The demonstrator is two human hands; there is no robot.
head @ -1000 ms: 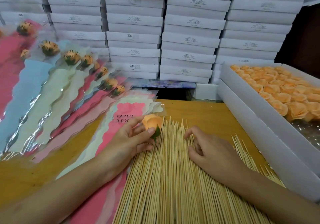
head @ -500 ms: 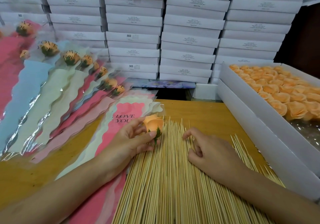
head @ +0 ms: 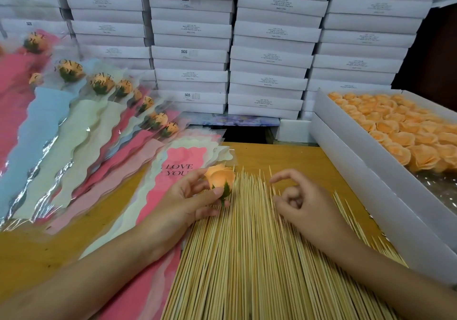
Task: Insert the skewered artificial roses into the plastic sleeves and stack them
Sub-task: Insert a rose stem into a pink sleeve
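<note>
My left hand (head: 190, 201) pinches an orange rose head (head: 220, 177) with a green calyx between thumb and fingers, at the left edge of a wide bed of bamboo skewers (head: 247, 257). No skewer shows in the rose. My right hand (head: 306, 208) rests on the skewers to the right, its middle fingers curled and its index finger arched above the tips. Whether it pinches a skewer is unclear. A stack of empty plastic sleeves (head: 183, 158), the top one pink and printed "LOVE YOU", lies under my left hand.
Finished sleeved roses (head: 99, 111) fan out in a row on the left. A white tray (head: 358, 161) full of orange rose heads (head: 395, 126) stands on the right. Stacked white boxes (head: 269, 59) wall off the back. The wooden table (head: 284, 156) shows beyond the skewer tips.
My right hand's index finger has lifted off the skewers and arched up while the other fingers curled in. The left hand has kept the rose in nearly the same place.
</note>
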